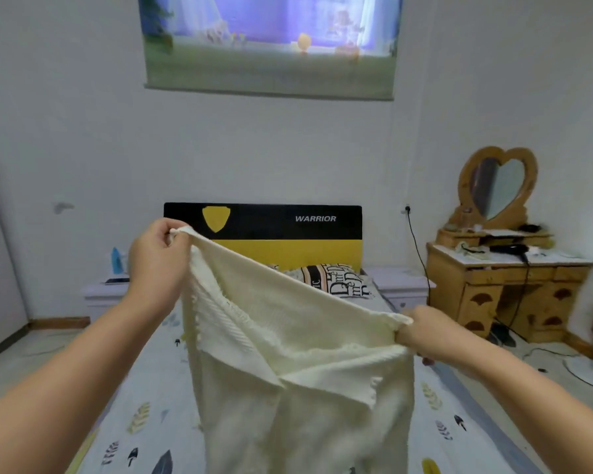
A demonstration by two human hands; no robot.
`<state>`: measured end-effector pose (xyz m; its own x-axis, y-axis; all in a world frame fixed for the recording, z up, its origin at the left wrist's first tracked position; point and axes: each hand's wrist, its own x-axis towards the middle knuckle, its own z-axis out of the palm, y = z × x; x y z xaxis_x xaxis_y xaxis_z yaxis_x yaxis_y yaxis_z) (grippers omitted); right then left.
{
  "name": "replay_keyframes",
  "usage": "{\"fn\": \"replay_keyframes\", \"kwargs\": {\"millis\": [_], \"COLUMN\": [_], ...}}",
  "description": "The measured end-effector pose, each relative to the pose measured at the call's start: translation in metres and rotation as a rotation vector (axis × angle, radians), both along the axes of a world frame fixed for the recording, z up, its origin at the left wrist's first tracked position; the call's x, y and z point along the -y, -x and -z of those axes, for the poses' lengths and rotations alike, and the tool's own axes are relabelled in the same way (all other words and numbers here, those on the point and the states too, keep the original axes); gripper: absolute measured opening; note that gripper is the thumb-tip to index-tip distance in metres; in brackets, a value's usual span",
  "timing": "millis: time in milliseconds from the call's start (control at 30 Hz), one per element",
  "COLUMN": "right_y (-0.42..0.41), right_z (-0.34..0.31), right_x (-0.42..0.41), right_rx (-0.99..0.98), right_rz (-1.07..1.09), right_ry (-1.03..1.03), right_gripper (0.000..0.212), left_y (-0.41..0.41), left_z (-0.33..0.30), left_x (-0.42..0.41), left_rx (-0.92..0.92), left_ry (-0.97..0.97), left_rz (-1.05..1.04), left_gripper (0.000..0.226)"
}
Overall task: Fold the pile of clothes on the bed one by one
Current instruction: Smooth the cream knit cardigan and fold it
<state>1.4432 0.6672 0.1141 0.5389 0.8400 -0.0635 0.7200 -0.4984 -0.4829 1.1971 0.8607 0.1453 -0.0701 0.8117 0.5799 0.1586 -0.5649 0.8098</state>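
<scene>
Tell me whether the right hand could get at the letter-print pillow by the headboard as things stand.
Probably not yet. The right hand pinches a corner of the cream knitted garment, which hangs between it and the pillow; it would need to let go first, and the pillow looks far off.

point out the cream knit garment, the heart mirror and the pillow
cream knit garment (298,336), head view, its upper middle
heart mirror (500,188), head view, its glass
pillow (339,280), head view, its lettered face

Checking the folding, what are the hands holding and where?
Both grip the cream knitted garment by its top edge: left hand at one corner, right hand at the other.
</scene>
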Motion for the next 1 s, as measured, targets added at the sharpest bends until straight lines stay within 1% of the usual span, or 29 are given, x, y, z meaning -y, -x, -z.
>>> {"fn": "replay_keyframes", "kwargs": {"millis": [67,133,200,233,300,333,367,400,433,467,500,533,567,633,667,700,767,800,867,900,933,1000], "right_y": [-0.002,-0.001,0.005,0.007,0.008,0.008,0.008,0.005,0.001,-0.006,-0.015,-0.024,-0.032,-0.042,-0.041,-0.042,-0.043,-0.043,-0.042,-0.041,-0.039,-0.034], "right_z": [-0.017,-0.035,-0.054,-0.061,-0.068,-0.068,-0.066,-0.062,-0.057,-0.051,-0.043,-0.036,-0.029,-0.016,-0.009,-0.001,0.017,0.025,0.039,0.044,0.050,0.062], "right_x": [0.007,0.011,0.015,0.016,0.017,0.019,0.022,0.026,0.030,0.034,0.037,0.041,0.044,0.048,0.048,0.047,0.043,0.041,0.037,0.037,0.037,0.039], "right_rx": [0.007,0.048,0.012,-0.020,-0.085,-0.125,-0.181,-0.256,-0.355,-0.451,-0.543,-0.613,-0.674,-0.748,-0.732,-0.684,-0.512,-0.432,-0.355,-0.346,-0.328,-0.239], "right_rz": [0.086,0.137,0.161,0.157,0.115,0.076,0.021,-0.051,-0.130,-0.194,-0.235,-0.255,-0.273,-0.284,-0.247,-0.184,-0.028,0.038,0.112,0.133,0.155,0.176], "right_ry": [-0.235,-0.401,-0.496,-0.507,-0.471,-0.436,-0.387,-0.324,-0.255,-0.187,-0.135,-0.094,-0.065,-0.048,-0.068,-0.117,-0.251,-0.325,-0.452,-0.495,-0.525,-0.566], "right_gripper": [0.018,0.023,0.029,0.032,0.030,0.025,0.023,0.028,0.039,0.057,0.073,0.081,0.080,0.066,0.055,0.042,0.027,0.023,0.019,0.023,0.027,0.024], "left_y": [0.011,0.019,0.023,0.025,0.026,0.027,0.028,0.029,0.029,0.029,0.031,0.031,0.034,0.043,0.048,0.054,0.065,0.069,0.074,0.074,0.074,0.073], "left_z": [0.000,0.003,0.006,0.008,0.013,0.015,0.018,0.021,0.025,0.028,0.031,0.034,0.039,0.047,0.050,0.053,0.060,0.064,0.075,0.083,0.094,0.117], "left_x": [0.000,0.000,0.001,0.002,0.002,0.002,0.000,0.000,0.000,0.001,0.000,-0.001,-0.003,-0.006,-0.006,-0.006,-0.009,-0.008,-0.004,-0.001,0.001,0.003], "left_rx": [-0.117,-0.267,-0.395,-0.432,-0.452,-0.436,-0.398,-0.354,-0.328,-0.341,-0.397,-0.456,-0.501,-0.573,-0.614,-0.626,-0.580,-0.545,-0.486,-0.485,-0.494,-0.495], "left_ry": [-0.007,0.012,0.040,0.074,0.182,0.255,0.340,0.422,0.482,0.502,0.476,0.427,0.375,0.371,0.426,0.505,0.651,0.698,0.750,0.759,0.753,0.694], "left_rz": [-0.016,-0.044,-0.089,-0.087,-0.030,0.007,0.048,0.091,0.118,0.124,0.100,0.064,0.045,0.141,0.249,0.399,0.677,0.811,0.999,1.017,0.992,0.865], "left_gripper": [0.027,0.026,0.032,0.034,0.035,0.035,0.036,0.036,0.036,0.036,0.037,0.038,0.039,0.033,0.035,0.045,0.076,0.082,0.081,0.078,0.076,0.070]}}
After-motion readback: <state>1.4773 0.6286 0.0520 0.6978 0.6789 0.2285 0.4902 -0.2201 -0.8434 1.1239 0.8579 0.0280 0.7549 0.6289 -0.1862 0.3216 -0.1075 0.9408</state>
